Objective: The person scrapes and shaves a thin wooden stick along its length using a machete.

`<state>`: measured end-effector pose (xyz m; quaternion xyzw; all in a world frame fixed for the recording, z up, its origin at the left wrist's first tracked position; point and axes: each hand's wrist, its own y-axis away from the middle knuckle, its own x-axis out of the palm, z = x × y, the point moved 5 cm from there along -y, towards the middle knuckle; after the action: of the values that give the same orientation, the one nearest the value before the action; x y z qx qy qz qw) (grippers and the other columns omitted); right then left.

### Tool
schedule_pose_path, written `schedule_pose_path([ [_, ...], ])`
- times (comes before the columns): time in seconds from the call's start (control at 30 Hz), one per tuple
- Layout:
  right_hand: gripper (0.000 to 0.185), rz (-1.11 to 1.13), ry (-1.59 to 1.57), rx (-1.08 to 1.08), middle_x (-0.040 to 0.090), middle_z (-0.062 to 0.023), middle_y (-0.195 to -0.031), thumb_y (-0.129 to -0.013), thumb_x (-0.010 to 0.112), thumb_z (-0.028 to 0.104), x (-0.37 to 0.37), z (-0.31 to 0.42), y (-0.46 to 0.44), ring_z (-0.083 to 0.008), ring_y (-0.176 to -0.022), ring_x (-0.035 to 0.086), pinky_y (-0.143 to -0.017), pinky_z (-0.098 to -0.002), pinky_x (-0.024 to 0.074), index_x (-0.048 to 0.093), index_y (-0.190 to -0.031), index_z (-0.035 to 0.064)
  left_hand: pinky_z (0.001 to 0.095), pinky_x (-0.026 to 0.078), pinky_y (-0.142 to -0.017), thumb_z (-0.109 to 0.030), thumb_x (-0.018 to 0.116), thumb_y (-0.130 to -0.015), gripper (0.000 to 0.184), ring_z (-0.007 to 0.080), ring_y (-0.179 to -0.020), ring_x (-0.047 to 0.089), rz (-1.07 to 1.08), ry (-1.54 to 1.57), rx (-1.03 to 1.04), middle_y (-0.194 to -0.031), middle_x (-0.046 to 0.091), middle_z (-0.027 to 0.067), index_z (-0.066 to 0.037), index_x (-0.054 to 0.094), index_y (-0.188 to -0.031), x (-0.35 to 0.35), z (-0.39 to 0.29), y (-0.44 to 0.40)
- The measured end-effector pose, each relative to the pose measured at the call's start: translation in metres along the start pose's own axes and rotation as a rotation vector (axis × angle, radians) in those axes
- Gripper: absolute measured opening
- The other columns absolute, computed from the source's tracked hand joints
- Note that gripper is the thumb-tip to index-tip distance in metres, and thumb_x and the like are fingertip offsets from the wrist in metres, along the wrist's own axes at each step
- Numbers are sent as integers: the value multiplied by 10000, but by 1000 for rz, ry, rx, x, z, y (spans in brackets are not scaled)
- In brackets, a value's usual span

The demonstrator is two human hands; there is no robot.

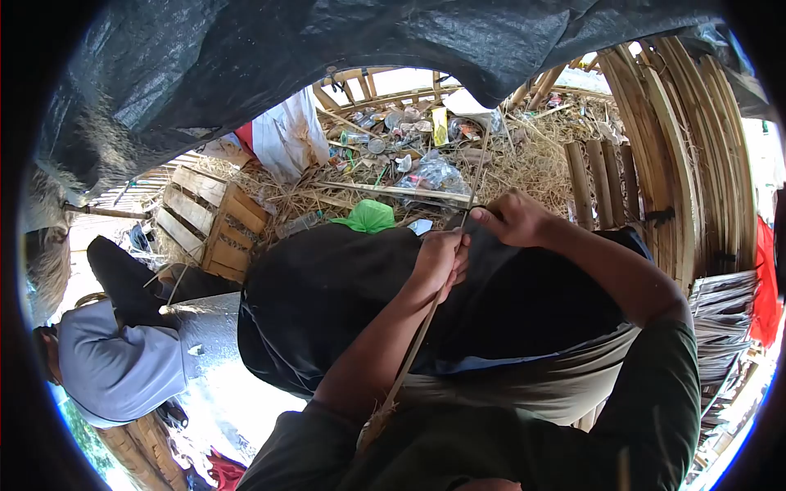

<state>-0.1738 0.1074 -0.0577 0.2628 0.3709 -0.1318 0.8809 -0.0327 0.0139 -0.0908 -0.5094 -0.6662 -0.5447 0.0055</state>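
Observation:
A long, thin strip of bamboo or cane [413,348] runs from my chest up past my lap. My left hand [440,263] is closed around it, fingers wrapped over it above my dark-covered knees. Just above and to the right, my right hand [517,218] is closed, its thumb stretched against the strip. A small dark edge shows by that thumb, but what the right hand grips is hidden by its fingers. Beyond both hands, the strip's thin end rises over the littered ground.
Litter and straw [426,147] cover the ground ahead, with a green plastic bag [366,216] near my knees. A slatted wooden crate [233,233] stands left. Another person [123,360] sits at far left. Bamboo slats [684,155] lean at right. A dark tarp [344,37] hangs overhead.

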Motion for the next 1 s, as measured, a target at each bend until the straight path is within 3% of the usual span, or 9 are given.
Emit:
schedule_pose_path([
  [0.2,409,-3,222,-113,621,-161,-634,-949,610,415,17,5,7,-346,-613,646,-604,-458,520,697,-813,40,224,242,-421,-166,424,-1030,171,49,-452,336,-66,28,18,-601,413,-52,-91,511,-905,3,3,4],
  [0.27,390,22,358,-154,625,-143,-636,-931,623,437,27,5,8,-341,-616,653,-605,-463,529,707,-828,71,226,233,-418,-188,433,-1034,182,49,-446,326,-12,8,-37,-591,399,-52,-94,504,-895,-6,10,8],
  [0.37,389,11,317,-88,630,-124,-639,-922,618,466,30,10,9,-343,-631,662,-614,-468,540,709,-852,94,229,225,-415,-217,435,-1041,206,50,-437,310,-3,-1,-65,-581,384,-53,-98,493,-883,-13,16,10],
  [0.53,457,82,373,-79,639,-140,-654,-947,549,525,37,5,2,-356,-655,669,-635,-480,543,711,-886,102,236,208,-407,-254,428,-1051,260,53,-411,291,-60,-21,-87,-558,380,-50,-103,490,-849,-17,22,11],
  [0.63,574,144,485,86,656,-177,-670,-970,462,573,39,-28,-16,-379,-699,683,-692,-495,557,716,-825,79,237,191,-408,-249,435,-1046,274,58,-406,299,-32,-26,-106,-557,392,-46,-100,485,-821,-14,23,17],
  [0.8,692,224,440,175,646,-211,-654,-999,375,574,26,-116,-27,-388,-712,690,-729,-507,545,697,-722,27,237,281,-394,-168,493,-1014,211,62,-418,344,11,-170,-140,-562,426,-14,9,565,-926,-1,21,19],
  [0.9,688,94,294,236,616,-191,-599,-989,430,563,21,-125,-16,-353,-632,663,-681,-492,524,665,-668,1,243,270,-385,-181,490,-1022,232,60,-412,335,2,-278,-147,-564,424,-18,10,563,-913,5,21,22],
  [0.97,680,43,174,392,591,-168,-556,-972,481,564,-6,-106,-8,-310,-569,634,-639,-468,509,645,-640,-6,249,263,-372,-207,465,-1038,245,55,-401,322,20,-239,-111,-552,407,-26,10,558,-970,8,19,18],
  [1.0,537,1,95,467,599,-124,-587,-914,643,493,-14,-109,-2,-240,-545,592,-600,-425,492,644,-704,-2,246,263,-371,-210,460,-1039,244,54,-398,321,39,-189,-90,-548,400,-29,9,556,-993,10,16,15],
])
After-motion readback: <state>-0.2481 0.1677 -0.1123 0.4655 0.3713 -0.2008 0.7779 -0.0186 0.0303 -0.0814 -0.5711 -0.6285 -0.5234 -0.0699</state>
